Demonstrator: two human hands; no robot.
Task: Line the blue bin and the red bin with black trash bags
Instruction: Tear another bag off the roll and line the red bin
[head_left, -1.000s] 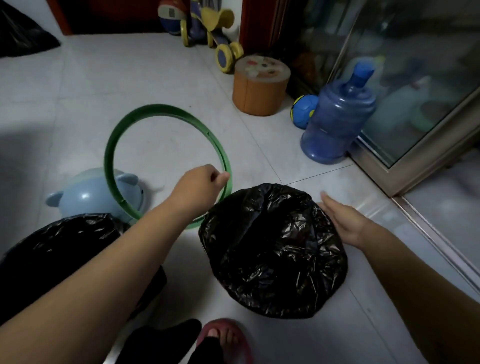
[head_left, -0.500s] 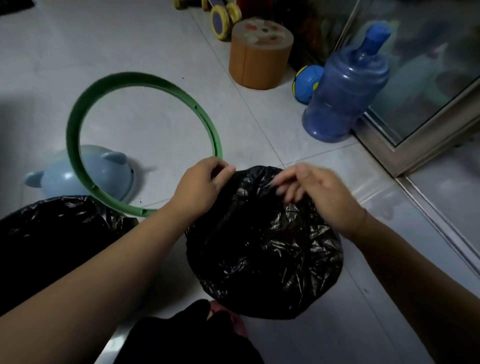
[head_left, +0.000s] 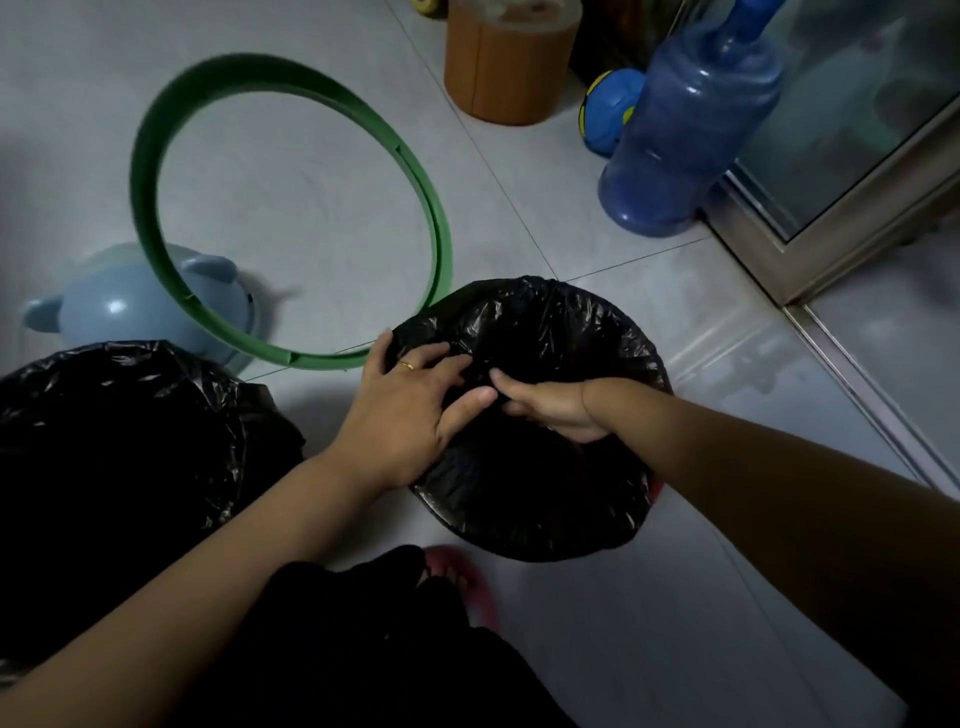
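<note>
A black trash bag (head_left: 550, 322) is stretched over a round bin in the middle of the floor. A sliver of the red bin (head_left: 657, 488) shows at its right edge. My left hand (head_left: 410, 410) lies on the bag's near-left part, fingers dug into the plastic. My right hand (head_left: 556, 410) reaches into the hollow of the bag and curls around a fold of it. Both hands meet at the thumbs. A second black trash bag (head_left: 130, 447) covers a bin at the left, and that bin's colour is hidden.
A green plastic ring (head_left: 156, 228) stands tilted, its low edge beside my left hand. Behind the ring lies a pale blue lid (head_left: 124, 306) with ears. An orange stool (head_left: 509, 73), a blue ball (head_left: 608, 109) and a blue water jug (head_left: 685, 130) stand far right by the glass door. My foot in a red sandal (head_left: 462, 571) is near.
Both hands moved down from the bag's far rim into its middle. The right hand went from resting on top to reaching inside. The view tilted down and closer.
</note>
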